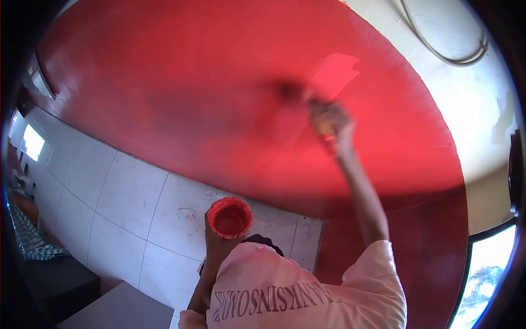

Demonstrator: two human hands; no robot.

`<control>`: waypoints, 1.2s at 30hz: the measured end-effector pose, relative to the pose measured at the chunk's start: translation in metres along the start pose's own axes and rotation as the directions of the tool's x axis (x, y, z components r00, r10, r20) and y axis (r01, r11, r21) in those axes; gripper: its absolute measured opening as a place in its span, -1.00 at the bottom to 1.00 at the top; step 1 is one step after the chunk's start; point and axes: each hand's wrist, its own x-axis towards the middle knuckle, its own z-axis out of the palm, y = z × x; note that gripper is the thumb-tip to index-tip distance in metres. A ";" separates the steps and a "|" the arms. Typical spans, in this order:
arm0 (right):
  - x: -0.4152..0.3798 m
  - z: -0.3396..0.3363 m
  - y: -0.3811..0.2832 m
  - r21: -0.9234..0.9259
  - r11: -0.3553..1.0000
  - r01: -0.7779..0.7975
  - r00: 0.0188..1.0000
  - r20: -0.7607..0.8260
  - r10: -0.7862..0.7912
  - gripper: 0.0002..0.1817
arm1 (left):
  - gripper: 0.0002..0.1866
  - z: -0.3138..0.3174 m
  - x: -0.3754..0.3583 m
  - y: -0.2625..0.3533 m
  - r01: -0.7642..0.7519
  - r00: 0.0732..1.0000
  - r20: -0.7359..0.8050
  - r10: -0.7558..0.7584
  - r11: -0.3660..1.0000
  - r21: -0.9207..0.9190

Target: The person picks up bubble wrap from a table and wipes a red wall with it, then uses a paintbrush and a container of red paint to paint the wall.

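Note:
My right hand (338, 122), blurred by motion, is raised against the red wall (219, 71) and closed around a paintbrush (326, 130) with a yellowish, red-smeared handle. The bristles are too smeared to make out clearly. Beside the brush, a brighter red patch of paint (335, 74) stands out on the wall. Lower down, in front of my chest, my left hand (218, 244) grips a round paint container (211, 209) from the side. Its rim is coated in red, and darker red paint shows inside. Part of that hand is hidden behind the container.
White floor tiles (123, 189) run along the wall's base. At lower left are a grey flat-topped piece (123, 310) and a dark one (60, 285), near checkered cloth (35, 236). A cable (438, 55) hangs on the cream wall (466, 98); a bright window (487, 279) is at lower right.

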 end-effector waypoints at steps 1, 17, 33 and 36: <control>0.038 -0.016 -0.032 0.042 0.984 0.175 0.970 -0.180 -0.165 -0.83 | -0.09 -0.001 0.001 -0.001 0.016 1.000 0.009 -0.016 1.000 -0.014; 0.065 -0.054 -0.045 -0.264 0.931 0.251 0.941 -0.159 -0.299 -0.70 | -0.10 0.002 0.012 -0.013 0.080 0.997 -0.006 -0.080 0.997 -0.014; 0.039 -0.064 -0.028 -0.382 0.896 0.224 0.946 -0.135 -0.294 -0.75 | -0.10 0.036 0.009 -0.007 0.112 0.993 0.024 -0.112 0.994 0.015; 0.038 -0.063 -0.021 -0.587 0.746 0.315 0.921 0.001 -0.389 -0.77 | -0.10 0.042 0.013 0.001 0.064 0.998 0.022 -0.065 0.997 0.046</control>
